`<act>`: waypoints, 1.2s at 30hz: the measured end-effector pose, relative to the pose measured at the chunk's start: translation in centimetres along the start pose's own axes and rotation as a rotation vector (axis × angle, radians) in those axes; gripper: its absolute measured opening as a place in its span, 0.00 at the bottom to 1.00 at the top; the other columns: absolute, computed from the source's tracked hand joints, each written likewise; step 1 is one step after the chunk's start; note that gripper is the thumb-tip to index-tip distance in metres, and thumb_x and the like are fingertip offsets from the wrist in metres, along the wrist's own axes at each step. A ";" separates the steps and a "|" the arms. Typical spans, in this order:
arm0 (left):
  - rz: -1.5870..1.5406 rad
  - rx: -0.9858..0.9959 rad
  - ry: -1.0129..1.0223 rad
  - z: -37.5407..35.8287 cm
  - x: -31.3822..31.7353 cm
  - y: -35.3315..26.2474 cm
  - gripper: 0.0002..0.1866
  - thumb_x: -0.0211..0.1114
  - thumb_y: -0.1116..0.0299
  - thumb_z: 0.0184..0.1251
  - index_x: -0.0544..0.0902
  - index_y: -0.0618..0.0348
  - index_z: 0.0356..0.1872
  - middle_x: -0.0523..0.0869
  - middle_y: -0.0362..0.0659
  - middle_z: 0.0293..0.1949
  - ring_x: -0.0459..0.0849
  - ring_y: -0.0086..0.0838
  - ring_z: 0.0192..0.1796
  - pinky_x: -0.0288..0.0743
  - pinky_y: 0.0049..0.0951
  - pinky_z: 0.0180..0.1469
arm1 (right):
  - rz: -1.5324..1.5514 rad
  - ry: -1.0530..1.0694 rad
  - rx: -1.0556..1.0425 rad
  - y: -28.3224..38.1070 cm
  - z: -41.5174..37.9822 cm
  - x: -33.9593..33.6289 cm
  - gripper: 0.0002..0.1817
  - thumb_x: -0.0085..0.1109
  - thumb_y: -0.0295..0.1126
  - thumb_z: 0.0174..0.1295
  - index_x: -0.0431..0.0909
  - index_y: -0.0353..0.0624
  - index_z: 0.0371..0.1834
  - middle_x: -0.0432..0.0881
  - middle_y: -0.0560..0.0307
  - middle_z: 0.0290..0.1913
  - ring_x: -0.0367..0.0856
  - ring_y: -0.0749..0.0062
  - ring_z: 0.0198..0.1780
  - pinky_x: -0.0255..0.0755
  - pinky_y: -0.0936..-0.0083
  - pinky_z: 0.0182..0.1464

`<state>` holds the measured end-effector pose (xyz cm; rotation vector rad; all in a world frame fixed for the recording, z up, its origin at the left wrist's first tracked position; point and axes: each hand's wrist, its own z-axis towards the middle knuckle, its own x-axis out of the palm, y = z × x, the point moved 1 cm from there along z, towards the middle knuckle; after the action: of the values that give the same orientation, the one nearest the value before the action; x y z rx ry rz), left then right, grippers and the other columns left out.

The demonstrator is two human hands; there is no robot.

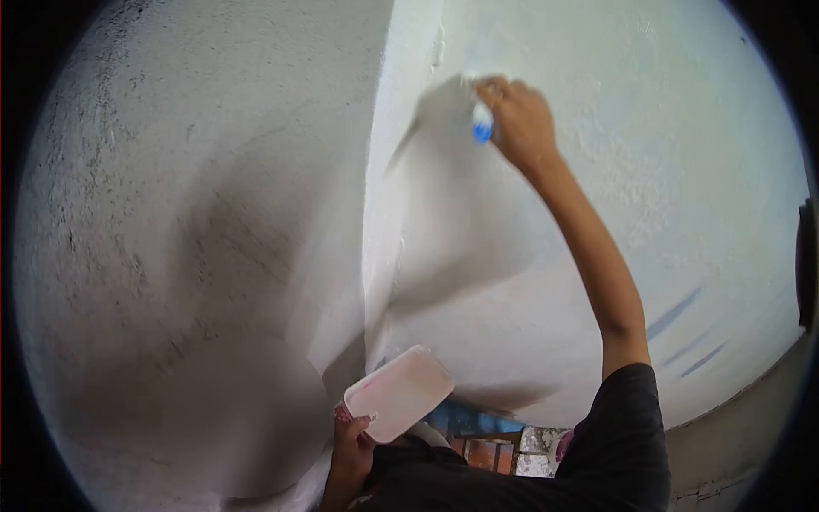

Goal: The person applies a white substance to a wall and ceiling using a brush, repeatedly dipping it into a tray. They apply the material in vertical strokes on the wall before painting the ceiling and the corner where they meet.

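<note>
I can't see the working end of the blue-tipped tool (483, 131): the fingers of the right hand (514, 118) cover most of it, leaving a white stretch and the blue butt below. That hand is clamped around the tool, high against the pale right-hand wall (614, 102), just right of the corner. I can't tell whether the tool is a brush.

Low and to the left, the left hand (354, 445) grips the near-left edge of a rectangular plastic tub (382, 372), thumb over the rim, remaining fingers hidden behind it. The tub is tilted my way, well below the tool; its pinkish-white inside is too washed out for me to judge how full it is.

A blurred round patch hides part of the rougher left-hand wall (256, 171). Below, the black shirt (627, 431) partly blocks some reddish-brown blocks (486, 453), and a dark object (805, 264) is cut off at the right edge.
</note>
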<state>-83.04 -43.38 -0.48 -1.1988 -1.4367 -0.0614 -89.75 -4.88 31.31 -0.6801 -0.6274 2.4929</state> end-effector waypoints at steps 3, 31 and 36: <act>-0.032 -0.001 0.015 -0.2 0.2 0.2 0.30 0.60 0.78 0.53 0.71 0.67 0.62 0.82 0.50 0.53 0.85 0.37 0.55 0.84 0.38 0.55 | -0.032 -0.030 -0.120 2.9 -6.1 3.7 0.18 0.59 0.31 0.56 0.82 0.48 0.51 0.80 0.56 0.52 0.80 0.61 0.46 0.75 0.60 0.45; -0.015 0.010 0.071 -0.2 1.3 -0.9 0.29 0.59 0.73 0.51 0.73 0.68 0.59 0.83 0.49 0.48 0.87 0.36 0.48 0.86 0.34 0.47 | 0.217 0.402 -0.042 9.5 -10.3 3.2 0.20 0.59 0.27 0.55 0.82 0.44 0.53 0.81 0.53 0.46 0.82 0.58 0.41 0.79 0.64 0.41; 0.008 0.007 0.114 0.5 0.0 -0.3 0.30 0.59 0.72 0.52 0.72 0.68 0.61 0.83 0.51 0.52 0.85 0.38 0.54 0.84 0.39 0.54 | 0.283 0.222 0.314 0.1 1.4 -0.4 0.16 0.60 0.32 0.60 0.84 0.51 0.52 0.83 0.50 0.39 0.84 0.52 0.43 0.78 0.57 0.43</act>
<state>-83.65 -43.21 -0.45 -1.1770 -1.3310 -0.1175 -90.26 -5.64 32.45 -0.9571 -0.0568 2.6341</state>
